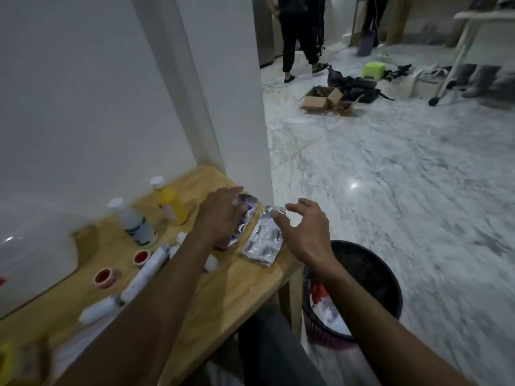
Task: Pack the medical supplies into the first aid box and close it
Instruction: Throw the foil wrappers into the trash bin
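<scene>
On the wooden table (223, 296) lie two silver blister packs. My left hand (217, 215) rests flat on the left pack (245, 215), which has blue print. My right hand (303, 232) hovers with fingers spread over the far end of the right pack (263, 240), fingertips touching its edge. A clear plastic box (36, 254) sits at the far left. Between them stand a yellow bottle (170, 203) and a white bottle (135, 222), with two red-cored tape rolls (106, 277), a white tube (145, 271) and small white vials (97, 309).
A black waste basket (359, 291) with paper in it stands on the marble floor right beside the table's corner. A white wall and pillar (223, 107) back the table. Far off are cardboard boxes (326, 100), bags and a standing person's legs (298, 37).
</scene>
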### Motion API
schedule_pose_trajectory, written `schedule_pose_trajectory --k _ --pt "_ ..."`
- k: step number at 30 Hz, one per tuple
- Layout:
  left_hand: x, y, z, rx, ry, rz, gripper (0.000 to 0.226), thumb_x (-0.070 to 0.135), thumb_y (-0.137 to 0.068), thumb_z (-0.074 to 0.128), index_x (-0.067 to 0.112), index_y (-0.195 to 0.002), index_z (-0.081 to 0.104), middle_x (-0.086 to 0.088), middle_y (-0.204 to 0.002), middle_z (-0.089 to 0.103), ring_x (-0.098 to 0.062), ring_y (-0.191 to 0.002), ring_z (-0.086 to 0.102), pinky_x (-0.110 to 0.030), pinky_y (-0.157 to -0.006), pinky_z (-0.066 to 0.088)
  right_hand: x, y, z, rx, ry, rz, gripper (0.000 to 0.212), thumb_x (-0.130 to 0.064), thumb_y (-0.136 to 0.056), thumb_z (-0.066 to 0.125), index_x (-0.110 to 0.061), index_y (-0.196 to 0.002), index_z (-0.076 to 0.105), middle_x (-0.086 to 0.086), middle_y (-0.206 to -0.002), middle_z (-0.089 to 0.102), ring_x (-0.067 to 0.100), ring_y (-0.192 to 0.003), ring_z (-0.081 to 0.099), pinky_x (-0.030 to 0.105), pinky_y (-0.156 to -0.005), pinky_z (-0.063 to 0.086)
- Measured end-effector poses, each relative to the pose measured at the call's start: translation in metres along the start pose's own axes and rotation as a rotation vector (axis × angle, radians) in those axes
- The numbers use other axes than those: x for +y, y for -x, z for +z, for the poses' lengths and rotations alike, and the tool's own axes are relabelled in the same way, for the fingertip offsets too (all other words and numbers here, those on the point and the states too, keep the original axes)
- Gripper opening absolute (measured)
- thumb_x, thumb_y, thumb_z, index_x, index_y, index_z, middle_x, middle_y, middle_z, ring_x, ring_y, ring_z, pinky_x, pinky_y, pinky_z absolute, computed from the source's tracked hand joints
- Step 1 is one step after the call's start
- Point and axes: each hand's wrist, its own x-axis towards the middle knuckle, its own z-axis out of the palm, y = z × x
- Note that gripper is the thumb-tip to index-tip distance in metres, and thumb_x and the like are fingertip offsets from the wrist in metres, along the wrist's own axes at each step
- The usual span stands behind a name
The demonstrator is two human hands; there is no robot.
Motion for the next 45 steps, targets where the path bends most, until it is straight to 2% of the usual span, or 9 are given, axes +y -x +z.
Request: schedule_pose_trajectory --k 5,15,23,25,27,36,39,43,45 --pt "0.001 -0.001 0.001 0.118 -0.032 0.078 0.023 0.022 -0.092 0.057 0.016 -0.109 0.071 -0.007 -0.117 0.067 -0.031 -0.108 0.060 -0.046 -0.089 0.047 0.002 -0.002 0.006 0.041 -0.029 0.003 0.033 -0.049 -0.087 0.065 -0.021 -0.104 0.074 -0.001 -0.141 0.052 0.020 -0.132 0.043 0.029 -0.092 0.031" --pt "0.009 0.000 -0.007 0.261 0.101 0.172 0.012 0.020 -0.089 0.067 0.010 -0.085 0.071 -0.007 -0.091 0.073 -0.031 -0.089 0.064 -0.048 -0.084 0.047 -0.007 -0.003 -0.033 0.161 -0.135 -0.017 0.023 -0.042 -0.086 0.071 -0.019 -0.083 0.073 0.000 -0.129 0.063 0.016 -0.123 0.054 0.036 -0.104 0.040" --pt "0.096 -0.018 0.006 0.313 0.265 0.206 0.025 0.031 -0.091 0.059 0.011 -0.095 0.074 -0.010 -0.098 0.074 -0.031 -0.093 0.066 -0.044 -0.083 0.050 0.021 -0.023 -0.135 0.465 -0.110 -0.029 0.019 -0.036 -0.087 0.071 -0.018 -0.085 0.075 0.000 -0.119 0.069 0.010 -0.113 0.061 0.020 -0.099 0.039" --pt "0.123 -0.024 0.023 0.295 0.288 0.199 0.025 0.034 -0.091 0.059 0.013 -0.096 0.074 -0.009 -0.098 0.074 -0.030 -0.094 0.066 -0.043 -0.081 0.050 0.042 -0.027 -0.154 0.524 -0.097 -0.010 0.020 -0.036 -0.087 0.071 -0.016 -0.086 0.076 0.000 -0.118 0.070 0.005 -0.111 0.059 -0.001 -0.091 0.028" --pt "0.149 -0.029 0.044 0.254 0.290 0.200 0.024 0.032 -0.093 0.059 0.013 -0.096 0.073 -0.008 -0.098 0.073 -0.030 -0.093 0.065 -0.043 -0.079 0.050 0.066 -0.030 -0.166 0.559 -0.089 0.025 0.023 -0.039 -0.086 0.072 -0.017 -0.085 0.076 -0.001 -0.118 0.070 0.004 -0.111 0.059 -0.008 -0.080 0.025" --pt "0.195 -0.035 0.167 0.011 0.033 0.119 0.014 0.010 -0.093 0.054 0.007 -0.096 0.068 -0.011 -0.095 0.068 -0.032 -0.085 0.061 -0.043 -0.068 0.052 0.181 -0.026 -0.143 0.451 -0.030 0.250 0.020 -0.031 -0.088 0.069 -0.012 -0.086 0.077 0.006 -0.121 0.069 0.020 -0.115 0.061 0.013 -0.085 0.031" --pt "0.189 -0.029 0.205 -0.063 0.035 0.076 0.017 0.011 -0.095 0.052 0.008 -0.095 0.068 -0.011 -0.094 0.068 -0.031 -0.083 0.061 -0.040 -0.065 0.050 0.208 -0.023 -0.121 0.415 -0.018 0.287 0.023 -0.028 -0.089 0.070 -0.006 -0.082 0.073 0.012 -0.103 0.072 0.023 -0.098 0.063 0.017 -0.071 0.030" --pt "0.180 -0.025 0.238 -0.131 0.047 0.050 0.018 0.012 -0.095 0.052 0.009 -0.097 0.070 -0.012 -0.092 0.070 -0.033 -0.082 0.063 -0.044 -0.068 0.054 0.236 -0.023 -0.100 0.365 0.023 0.359 0.027 -0.026 -0.091 0.067 0.000 -0.083 0.067 0.012 -0.089 0.071 0.023 -0.085 0.060 0.035 -0.076 0.045" --pt "0.177 -0.027 0.249 -0.160 0.060 0.040 0.019 0.012 -0.094 0.052 0.011 -0.100 0.070 -0.012 -0.093 0.071 -0.032 -0.081 0.063 -0.041 -0.065 0.053 0.249 -0.025 -0.092 0.313 0.054 0.385 0.026 -0.027 -0.091 0.066 -0.005 -0.079 0.063 0.008 -0.081 0.068 0.025 -0.079 0.061 0.037 -0.068 0.049"
